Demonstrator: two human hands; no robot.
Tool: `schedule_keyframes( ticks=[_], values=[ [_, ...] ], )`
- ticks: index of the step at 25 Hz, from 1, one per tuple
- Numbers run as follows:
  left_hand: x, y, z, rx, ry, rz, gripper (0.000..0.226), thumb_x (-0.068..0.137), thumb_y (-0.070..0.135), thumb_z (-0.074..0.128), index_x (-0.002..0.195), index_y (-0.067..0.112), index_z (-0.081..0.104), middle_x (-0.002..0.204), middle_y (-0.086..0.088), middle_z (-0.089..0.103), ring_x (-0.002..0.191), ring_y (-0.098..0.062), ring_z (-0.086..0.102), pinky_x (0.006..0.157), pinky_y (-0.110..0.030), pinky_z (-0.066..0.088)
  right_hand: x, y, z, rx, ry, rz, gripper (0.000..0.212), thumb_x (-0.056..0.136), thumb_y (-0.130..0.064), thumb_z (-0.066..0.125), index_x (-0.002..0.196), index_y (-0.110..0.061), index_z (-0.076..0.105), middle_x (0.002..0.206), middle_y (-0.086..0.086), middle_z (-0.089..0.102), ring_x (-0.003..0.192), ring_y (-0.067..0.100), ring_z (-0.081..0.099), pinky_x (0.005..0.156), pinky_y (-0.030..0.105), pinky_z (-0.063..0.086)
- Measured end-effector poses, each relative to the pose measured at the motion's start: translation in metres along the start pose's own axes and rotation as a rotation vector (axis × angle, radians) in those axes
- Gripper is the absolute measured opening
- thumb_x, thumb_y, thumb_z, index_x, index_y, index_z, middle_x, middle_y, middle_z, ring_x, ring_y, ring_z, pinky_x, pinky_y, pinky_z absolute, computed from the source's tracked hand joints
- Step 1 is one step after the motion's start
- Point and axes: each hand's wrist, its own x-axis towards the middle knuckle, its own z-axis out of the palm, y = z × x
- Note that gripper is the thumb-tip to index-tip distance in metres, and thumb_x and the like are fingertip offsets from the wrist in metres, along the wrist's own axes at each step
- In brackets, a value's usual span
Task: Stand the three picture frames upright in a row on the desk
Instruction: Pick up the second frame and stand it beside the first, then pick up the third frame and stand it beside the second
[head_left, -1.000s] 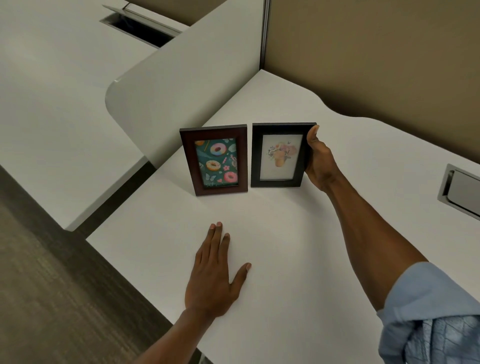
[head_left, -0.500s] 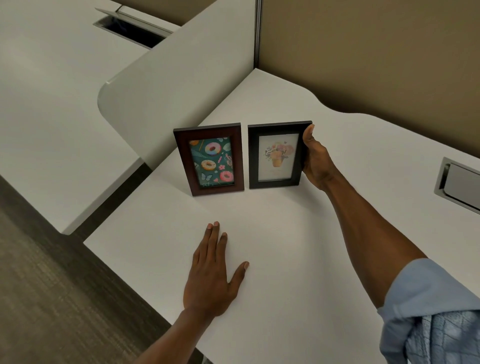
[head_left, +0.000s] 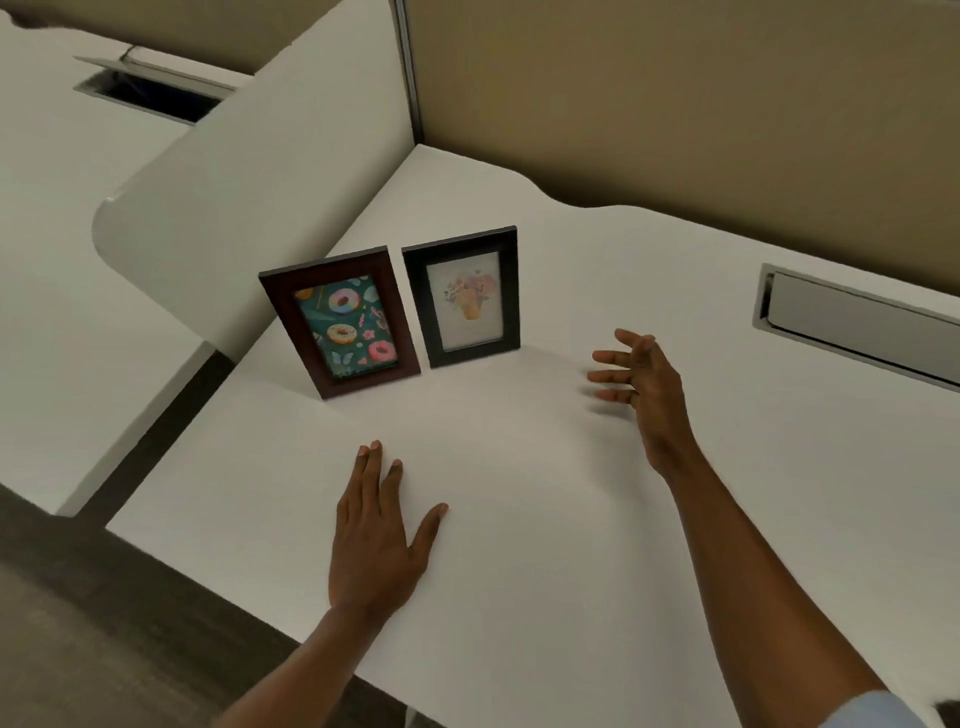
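Two picture frames stand upright side by side on the white desk. The left one is a brown frame with a doughnut picture. Beside it on the right stands a black frame with a flower-pot picture. My right hand hovers to the right of the black frame, fingers spread, holding nothing and clear of the frame. Flat on the desk in front of the frames lies my left hand, palm down. I see only these two frames.
A white curved divider panel rises behind the frames on the left. A tan partition wall runs along the back. A metal cable hatch is set in the desk at right. The desk's front edge drops to dark floor.
My right hand has let go of the black frame and drawn back to the right, fingers spread. The black frame stays upright. The view has shifted; my left hand remains flat.
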Motion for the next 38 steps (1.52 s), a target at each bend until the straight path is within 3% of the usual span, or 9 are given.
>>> schedule_keyframes(
  ticks=[6,14,18,22,25,28,33,36,38],
  values=[
    [-0.010,0.072,0.019,-0.011,-0.066,-0.119,0.073,0.111,0.044,0.046,0.164,-0.004,0.030,0.181,-0.024,0.006,0.171,-0.037,-0.001,0.138,-0.059,0.006,-0.160,0.059,-0.102,0.015,0.361,0.078,0.021,0.108,-0.023,0.062,0.126,-0.016,0.071,0.109,0.012,0.082,0.090,0.035,0.079,0.075,0.043,0.060],
    [-0.073,0.269,0.076,0.043,-0.347,0.376,0.072,0.108,0.045,0.052,0.162,-0.001,0.037,0.179,-0.029,0.012,0.170,-0.041,0.003,0.138,-0.059,0.006,-0.324,0.106,-0.226,-0.072,1.039,0.224,0.010,0.096,-0.025,0.079,0.089,-0.017,0.076,0.087,0.006,0.080,0.084,0.029,0.076,0.079,0.045,0.064],
    [-0.105,0.361,0.089,-0.037,-0.508,0.667,0.051,0.109,0.037,0.056,0.150,0.007,0.050,0.172,-0.013,0.031,0.163,-0.033,0.025,0.128,-0.042,0.033,-0.348,0.126,-0.276,-0.211,1.329,0.271,0.013,0.090,-0.013,0.083,0.099,-0.013,0.074,0.103,0.010,0.076,0.091,0.032,0.073,0.081,0.045,0.060],
    [-0.149,0.438,0.107,-0.227,-0.728,0.724,0.044,0.105,0.030,0.066,0.143,0.009,0.055,0.147,-0.007,0.056,0.138,-0.024,0.050,0.104,-0.028,0.044,-0.346,0.132,-0.309,-0.142,1.344,0.331,0.047,0.086,-0.015,0.089,0.126,-0.008,0.066,0.122,0.014,0.071,0.102,0.030,0.072,0.084,0.041,0.059],
    [-0.176,0.475,0.119,-0.281,-0.806,0.641,0.043,0.101,0.027,0.069,0.139,0.011,0.056,0.135,-0.008,0.063,0.125,-0.027,0.056,0.107,-0.044,0.052,-0.338,0.130,-0.313,-0.117,1.313,0.320,0.057,0.085,-0.012,0.088,0.137,-0.009,0.063,0.128,0.014,0.073,0.114,0.032,0.071,0.090,0.040,0.058],
    [-0.185,0.487,0.121,-0.360,-0.813,0.526,0.048,0.098,0.027,0.075,0.139,0.012,0.055,0.132,-0.007,0.064,0.122,-0.028,0.060,0.106,-0.047,0.054,-0.329,0.124,-0.309,-0.069,1.291,0.330,0.062,0.082,-0.013,0.090,0.138,-0.014,0.063,0.134,0.012,0.072,0.123,0.032,0.066,0.097,0.048,0.059],
    [-0.179,0.477,0.104,-0.547,-0.885,0.312,0.055,0.100,0.027,0.077,0.149,0.016,0.053,0.141,0.001,0.061,0.125,-0.016,0.056,0.099,-0.028,0.047,-0.326,0.117,-0.310,0.113,1.319,0.301,0.060,0.077,-0.009,0.093,0.130,-0.020,0.065,0.133,0.006,0.071,0.124,0.028,0.066,0.103,0.054,0.059],
    [-0.174,0.466,0.091,-0.623,-0.872,0.289,0.047,0.101,0.022,0.075,0.145,0.019,0.057,0.137,0.005,0.063,0.127,-0.016,0.059,0.088,-0.016,0.047,-0.323,0.112,-0.306,0.199,1.288,0.258,0.057,0.078,-0.004,0.092,0.127,-0.020,0.068,0.135,0.005,0.066,0.118,0.027,0.069,0.095,0.044,0.064],
    [-0.171,0.456,0.082,-0.640,-0.847,0.296,0.047,0.100,0.019,0.076,0.144,0.022,0.058,0.138,0.006,0.063,0.130,-0.018,0.059,0.088,-0.016,0.047,-0.320,0.108,-0.299,0.158,1.255,0.216,0.051,0.081,0.000,0.090,0.125,-0.019,0.073,0.133,0.001,0.060,0.116,0.024,0.067,0.085,0.022,0.062]
  ],
)
